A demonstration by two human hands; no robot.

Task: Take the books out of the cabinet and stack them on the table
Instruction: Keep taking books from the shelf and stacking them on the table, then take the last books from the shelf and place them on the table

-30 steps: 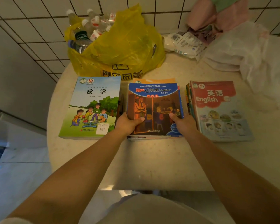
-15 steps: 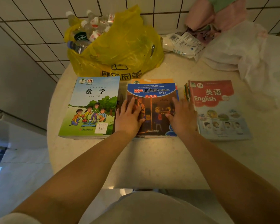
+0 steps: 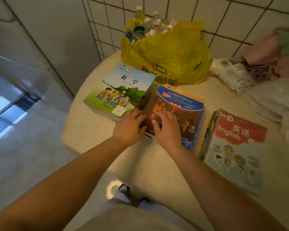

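Note:
Three stacks of books lie on the round beige table (image 3: 140,164). A green maths book (image 3: 120,90) tops the left stack. The middle stack carries a dark book with a blue band (image 3: 182,114). A red and white English book (image 3: 235,147) tops the right stack. My left hand (image 3: 130,127) rests at the near left corner of the middle stack, fingers loosely bent against its edge. My right hand (image 3: 167,127) lies on the dark cover, fingers spread and slightly bent.
A yellow plastic bag (image 3: 170,52) full of bottles stands behind the books against the tiled wall. White packets (image 3: 232,74) and pink cloth (image 3: 270,52) lie at the back right. A grey cabinet (image 3: 32,39) stands left of the table.
The view has swung left. My right hand slid from the right side of the dark cover to its left part, close to my left hand. The books stayed put.

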